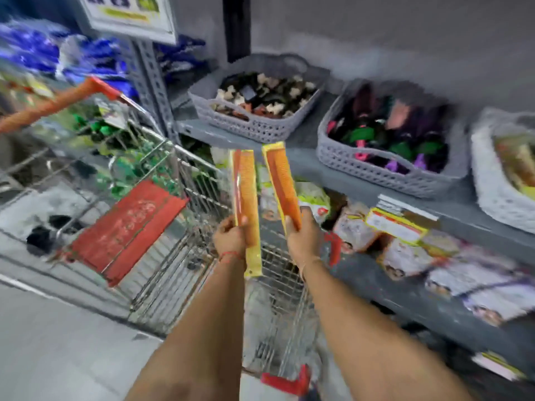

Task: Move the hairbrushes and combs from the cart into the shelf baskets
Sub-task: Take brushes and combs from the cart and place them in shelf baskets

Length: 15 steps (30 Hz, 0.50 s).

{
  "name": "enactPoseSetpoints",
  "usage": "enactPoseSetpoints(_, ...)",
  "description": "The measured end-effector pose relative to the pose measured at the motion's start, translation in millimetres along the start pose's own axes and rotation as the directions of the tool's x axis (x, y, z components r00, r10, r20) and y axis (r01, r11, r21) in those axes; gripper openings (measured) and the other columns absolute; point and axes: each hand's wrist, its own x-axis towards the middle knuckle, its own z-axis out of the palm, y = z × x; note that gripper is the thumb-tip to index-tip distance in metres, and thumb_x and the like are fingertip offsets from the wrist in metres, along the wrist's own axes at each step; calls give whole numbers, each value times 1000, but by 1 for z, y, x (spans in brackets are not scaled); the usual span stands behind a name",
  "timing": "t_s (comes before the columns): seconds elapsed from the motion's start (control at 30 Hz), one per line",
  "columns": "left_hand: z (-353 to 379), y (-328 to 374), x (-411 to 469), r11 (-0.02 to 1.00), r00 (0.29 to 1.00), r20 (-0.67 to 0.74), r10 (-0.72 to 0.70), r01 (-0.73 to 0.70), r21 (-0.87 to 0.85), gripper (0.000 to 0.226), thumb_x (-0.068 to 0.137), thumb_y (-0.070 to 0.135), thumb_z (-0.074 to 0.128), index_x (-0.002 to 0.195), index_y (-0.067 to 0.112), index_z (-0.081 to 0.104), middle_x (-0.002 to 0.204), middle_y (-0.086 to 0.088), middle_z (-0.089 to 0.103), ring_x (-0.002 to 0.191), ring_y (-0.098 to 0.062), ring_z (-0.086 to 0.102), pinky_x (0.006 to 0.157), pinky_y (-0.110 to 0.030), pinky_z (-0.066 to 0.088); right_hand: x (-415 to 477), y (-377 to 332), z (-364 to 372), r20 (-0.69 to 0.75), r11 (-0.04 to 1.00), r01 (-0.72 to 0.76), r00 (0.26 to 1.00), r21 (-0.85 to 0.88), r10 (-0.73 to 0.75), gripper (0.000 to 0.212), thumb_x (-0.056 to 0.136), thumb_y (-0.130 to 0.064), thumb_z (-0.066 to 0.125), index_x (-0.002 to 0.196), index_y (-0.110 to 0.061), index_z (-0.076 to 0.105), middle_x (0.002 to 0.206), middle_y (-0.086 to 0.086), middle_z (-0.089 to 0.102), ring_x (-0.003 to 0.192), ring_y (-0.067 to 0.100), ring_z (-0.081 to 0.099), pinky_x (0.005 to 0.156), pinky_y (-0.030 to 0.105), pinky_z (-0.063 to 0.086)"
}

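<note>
My left hand point(230, 237) grips one long orange comb in a yellow sleeve point(246, 195), held nearly upright. My right hand point(302, 237) grips a second orange comb in the same packaging point(282, 183), tilted slightly left at the top. Both combs hang above the wire shopping cart point(185, 253), in front of the grey shelf point(307, 166). On that shelf stand a grey basket of hair clips point(254, 127), a grey basket of colourful brushes and clips point(385, 172), and a white basket point(492, 195) at the right holding yellow packs. The picture is blurred.
The cart has a red child-seat flap point(127, 230) and an orange handle point(55, 104); green packs lie in it. A lower shelf point(428, 308) carries boxed products and price tags. A sign point(130, 17) hangs on the slotted upright. Grey floor lies at lower left.
</note>
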Motion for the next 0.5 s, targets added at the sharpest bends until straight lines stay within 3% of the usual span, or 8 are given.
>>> enactPoseSetpoints(0.07,29,28,-18,989,991,-54,124,-128,-77,30,85,1,57,57,11,56,44,5,51,79,-18,43,61,-25,38,9,-24,-37,-126,998,60,990,6,-59,22,87,-24,54,102,-8,55,96,22,67,89,37,61,62,35,36)
enactPoseSetpoints(0.17,73,64,-43,961,962,-56,268,-271,-51,22,89,15,55,76,0,64,76,-14,49,81,-19,41,60,-25,25,24,-58,-95,-309,991,120,946,53,-98,36,85,-24,58,115,-6,50,108,21,62,97,32,59,76,37,41)
enactPoseSetpoints(0.27,125,93,-74,933,925,140,352,-359,24,25,88,19,54,97,-1,66,97,-24,64,95,-30,59,79,-30,35,37,-78,-155,-449,985,165,884,44,-128,28,81,-20,65,100,-4,51,93,17,52,82,27,49,77,41,39)
enactPoseSetpoints(0.33,156,107,-97,899,882,259,394,-428,91,33,88,21,54,114,2,60,116,-24,65,111,-35,58,88,-32,38,45,-80,-193,-499,990,139,859,6,-117,20,80,-18,66,87,-4,55,92,20,52,81,31,49,76,39,36)
enactPoseSetpoints(0.4,184,115,-120,859,833,352,427,-495,128,38,88,18,51,124,9,48,113,-22,65,110,-35,58,81,-29,32,53,-76,-231,-527,996,87,846,-11,-79,15,79,-17,66,81,-4,58,98,24,57,89,33,52,76,31,34)
enactPoseSetpoints(0.5,226,120,-149,827,755,506,416,-546,135,22,86,9,47,103,22,40,97,-18,65,92,-35,62,69,-27,41,60,-60,-286,-573,997,9,818,-80,-54,13,79,-10,64,88,-1,65,103,25,60,96,33,54,84,28,34)
